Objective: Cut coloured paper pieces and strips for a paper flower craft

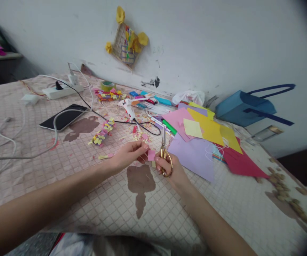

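Observation:
My left hand (128, 156) pinches a small pink paper piece (151, 155) between thumb and fingers, just above the patterned table cover (70, 170). My right hand (169, 170) is closed through the gold handles of small scissors (164, 151), whose blades point up and away from me. The thumb of that hand touches the lower edge of the pink piece. Both hands meet over a brown bear print on the cover.
Coloured paper sheets (204, 142) lie right of the hands, a blue bag (245, 106) behind them. A glue gun (128, 106), markers, paper scraps, a phone (64, 116), a power strip (62, 91) with cables and a tape roll (107, 85) fill the far side.

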Demonstrator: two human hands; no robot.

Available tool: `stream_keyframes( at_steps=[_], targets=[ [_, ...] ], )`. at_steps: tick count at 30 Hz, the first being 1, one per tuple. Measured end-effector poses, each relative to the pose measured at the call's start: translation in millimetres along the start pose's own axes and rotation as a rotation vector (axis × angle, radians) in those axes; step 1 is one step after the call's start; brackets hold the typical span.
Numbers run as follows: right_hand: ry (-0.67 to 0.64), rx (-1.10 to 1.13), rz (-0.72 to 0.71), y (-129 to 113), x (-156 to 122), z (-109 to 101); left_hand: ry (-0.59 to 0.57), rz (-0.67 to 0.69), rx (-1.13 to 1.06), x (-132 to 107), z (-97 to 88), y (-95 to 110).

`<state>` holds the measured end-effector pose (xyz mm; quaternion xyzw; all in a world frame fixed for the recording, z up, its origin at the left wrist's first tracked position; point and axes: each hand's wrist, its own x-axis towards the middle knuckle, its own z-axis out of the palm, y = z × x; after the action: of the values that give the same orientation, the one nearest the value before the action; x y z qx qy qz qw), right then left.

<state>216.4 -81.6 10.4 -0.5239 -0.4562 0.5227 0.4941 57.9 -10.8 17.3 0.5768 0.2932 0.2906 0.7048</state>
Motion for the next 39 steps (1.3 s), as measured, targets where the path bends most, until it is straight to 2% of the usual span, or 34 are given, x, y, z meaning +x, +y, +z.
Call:
stream_keyframes(
  at_steps=[4,8,11,14,19,26,39],
  targets=[
    [0.084,-0.219,-0.101,-0.8,-1.6,2.0,-0.081,-0.198,-0.188,1.8,0.4,-5.2],
    [0.184,-0.478,-0.293,0.6,-3.9,3.6,-0.138,-0.354,-0.271,2.6,-1.2,-6.8],
    [0.26,-0.657,-0.397,2.7,-4.6,4.3,-0.111,-0.373,-0.326,2.2,-2.2,-5.6],
    [0.27,-0.72,-0.426,4.6,-4.6,4.8,-0.103,-0.334,-0.334,0.5,-1.3,-3.4],
    [0.244,-0.648,-0.373,4.4,-4.1,5.3,-0.09,-0.255,-0.28,-2.2,1.9,-0.1],
    [0.119,-0.375,-0.234,7.0,-2.3,4.1,-0.075,-0.196,-0.296,-1.9,1.0,0.7],
    [0.1,-0.214,-0.1,3.0,-3.8,7.4,-0.05,-0.148,-0.186,1.0,-2.0,-5.8]
  ],
)
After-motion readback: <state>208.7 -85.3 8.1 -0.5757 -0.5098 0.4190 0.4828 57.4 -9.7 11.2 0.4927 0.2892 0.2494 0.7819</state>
